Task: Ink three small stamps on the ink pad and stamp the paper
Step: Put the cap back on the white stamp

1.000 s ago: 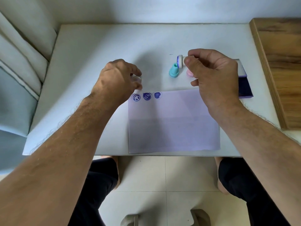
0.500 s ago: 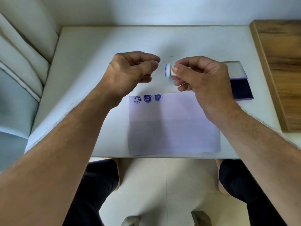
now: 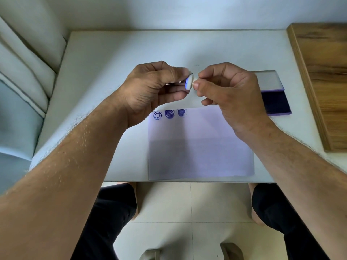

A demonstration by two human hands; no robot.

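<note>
My right hand (image 3: 231, 94) pinches a small white stamp (image 3: 189, 82) held sideways above the table, its blue inked face turned left. My left hand (image 3: 150, 91) meets that face with curled fingers, and a small pale cap (image 3: 190, 73) shows at its fingertips. Below the hands lies the pale paper (image 3: 201, 147), with three blue prints (image 3: 169, 113) in a row along its top left edge. An open ink pad (image 3: 276, 103) with its dark blue surface sits to the right, partly behind my right hand. The hands hide the other stamps.
A wooden board (image 3: 323, 81) lies along the right side of the white table (image 3: 112, 59). Pale cushions (image 3: 18, 91) border the table on the left. The table's near edge (image 3: 127, 180) runs just above my knees.
My left hand rose from beside the prints and came right to meet the stamp. My right hand carried the stamp leftward, covering the teal and pink stamps on the table.
</note>
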